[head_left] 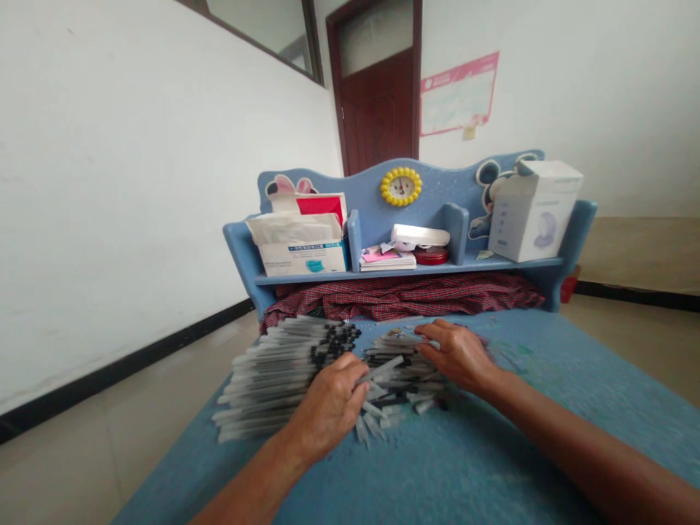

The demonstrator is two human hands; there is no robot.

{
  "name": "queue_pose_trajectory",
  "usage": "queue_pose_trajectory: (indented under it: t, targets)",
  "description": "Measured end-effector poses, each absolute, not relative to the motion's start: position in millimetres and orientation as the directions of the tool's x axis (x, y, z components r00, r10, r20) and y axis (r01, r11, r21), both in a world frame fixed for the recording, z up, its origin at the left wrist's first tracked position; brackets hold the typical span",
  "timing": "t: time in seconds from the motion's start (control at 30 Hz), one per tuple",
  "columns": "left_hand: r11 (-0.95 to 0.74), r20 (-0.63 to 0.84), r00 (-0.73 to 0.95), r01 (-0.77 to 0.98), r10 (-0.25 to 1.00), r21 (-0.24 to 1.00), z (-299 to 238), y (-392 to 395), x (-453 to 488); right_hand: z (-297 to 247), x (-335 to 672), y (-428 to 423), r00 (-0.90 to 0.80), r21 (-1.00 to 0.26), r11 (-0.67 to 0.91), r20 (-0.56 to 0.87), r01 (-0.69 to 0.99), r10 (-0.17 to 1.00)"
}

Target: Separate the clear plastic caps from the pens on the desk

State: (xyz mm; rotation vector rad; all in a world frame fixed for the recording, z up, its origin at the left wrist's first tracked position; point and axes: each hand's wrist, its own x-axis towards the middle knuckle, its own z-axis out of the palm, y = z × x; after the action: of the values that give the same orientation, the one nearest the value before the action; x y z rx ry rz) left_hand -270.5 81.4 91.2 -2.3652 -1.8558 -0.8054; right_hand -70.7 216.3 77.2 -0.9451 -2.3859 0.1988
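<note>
My left hand [333,397] is closed around a slim pen [386,368] whose frosted, see-through end sticks out to the right past the fingers. Beside and beyond that hand lies a broad stack of translucent pens [267,372], side by side, their black ends [336,339] pointing right. My right hand [453,354] is at the far right edge of a loose pile of short translucent and black pen caps [407,375]. Its thumb and bent fingers come together over the pile. A pale bit shows between them, too small to name for certain.
The blue desk [464,467] has a raised shelf [306,278] at the back. On it stand a mask box [306,257], papers [388,261], a red round tin [432,255] and a white carton [533,215]. Checked cloth [405,295] is bunched beneath. A yellow flower clock [401,187] sits above.
</note>
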Motion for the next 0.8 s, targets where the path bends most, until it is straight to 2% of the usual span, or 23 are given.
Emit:
queue_pose_trajectory:
  t: [0.1, 0.2, 0.37, 0.43, 0.5, 0.63, 0.7, 0.8]
  targets:
    - [-0.308, 0.396, 0.179, 0.905, 0.901, 0.292, 91.3, 80.6, -269.5, 81.3, -69.9, 211.5, -0.599, -0.375, 0.762, 0.473, 0.528, 0.647]
    - [-0.333, 0.385, 0.212, 0.901, 0.898, 0.280, 91.1, 79.0, -267.0, 88.6, -68.7, 200.7, -0.690, -0.409, 0.827, 0.467, 0.386, 0.553]
    - [-0.399, 0.371, 0.307, 0.894, 0.877, 0.205, 91.5, 77.6, -264.5, 98.6, -70.5, 183.7, -0.860, -0.344, 0.904, 0.347, 0.254, 0.374]
    - [-0.402, 0.359, 0.321, 0.898, 0.876, 0.177, 95.7, 77.5, -267.0, 103.6, -68.7, 183.2, -0.871, -0.358, 0.901, 0.326, 0.245, 0.367]
    - [-0.383, 0.326, 0.316, 0.909, 0.891, 0.165, 104.3, 76.5, -271.0, 111.7, -63.4, 186.5, -0.858, -0.427, 0.869, 0.320, 0.249, 0.402]
    - [-0.312, 0.175, 0.282, 0.934, 0.943, 0.175, 133.4, 67.5, -273.0, 136.8, -47.7, 193.3, -0.863, -0.535, 0.810, 0.264, 0.242, 0.432]
    - [-0.277, 0.103, 0.264, 0.950, 0.959, 0.142, 149.8, 58.3, -266.8, 149.7, -41.1, 190.6, -0.896, -0.517, 0.821, 0.205, 0.242, 0.393]
    - [-0.270, 0.055, 0.269, 0.963, 0.962, 0.022, 166.3, 40.0, -249.7, 162.9, -34.4, 173.3, -0.940, -0.428, 0.874, 0.135, 0.230, 0.314]
